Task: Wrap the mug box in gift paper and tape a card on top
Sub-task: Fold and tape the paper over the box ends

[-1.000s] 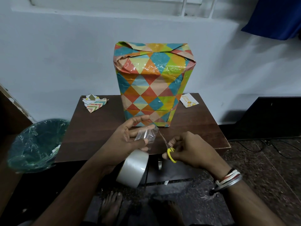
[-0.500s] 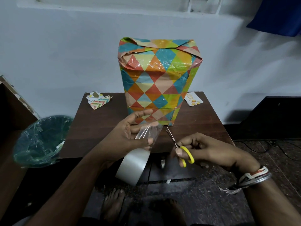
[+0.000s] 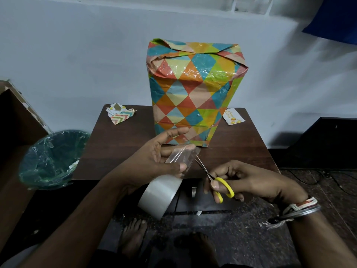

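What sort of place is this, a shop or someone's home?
Probably a room in a home, not a shop: a small wooden table by a plain white wall, a lined bin beside it, and bare feet on the floor.

A bin [image 3: 52, 161] lined with green plastic is seen just beside the desk's [image 3: 123, 151] left edge. Crumpled paper scraps [image 3: 119, 116] are left at its far left corner.

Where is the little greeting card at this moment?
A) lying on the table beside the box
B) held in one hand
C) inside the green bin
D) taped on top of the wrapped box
A: the card lies flat on the table beside the wrapped box, not yet taped on.
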Available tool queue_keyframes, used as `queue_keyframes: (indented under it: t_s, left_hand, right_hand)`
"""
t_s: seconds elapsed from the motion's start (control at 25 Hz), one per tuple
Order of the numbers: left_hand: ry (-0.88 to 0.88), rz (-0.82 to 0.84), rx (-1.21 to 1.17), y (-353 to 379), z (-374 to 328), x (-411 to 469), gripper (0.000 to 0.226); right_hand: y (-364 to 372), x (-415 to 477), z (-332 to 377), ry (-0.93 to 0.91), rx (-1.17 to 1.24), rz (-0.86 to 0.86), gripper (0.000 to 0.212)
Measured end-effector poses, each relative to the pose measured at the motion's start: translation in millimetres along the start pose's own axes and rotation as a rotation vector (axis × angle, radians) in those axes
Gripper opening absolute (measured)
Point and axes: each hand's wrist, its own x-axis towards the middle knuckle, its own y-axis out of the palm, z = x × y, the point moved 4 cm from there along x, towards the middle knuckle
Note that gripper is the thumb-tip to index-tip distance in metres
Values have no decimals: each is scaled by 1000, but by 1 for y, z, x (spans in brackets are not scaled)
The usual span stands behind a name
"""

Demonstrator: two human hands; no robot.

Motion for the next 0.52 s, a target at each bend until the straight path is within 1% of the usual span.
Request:
queue_keyframes:
  t_s: [0.2, 0.52]
  left_hand:
    - [-9, 2, 49, 2, -2, -1, 80]
    - [-36, 52, 67, 4, 2, -1, 83]
  right_hand:
    - [0, 1, -3, 13, -8, 43, 27]
    - [0, 7, -2, 7, -12, 8, 29]
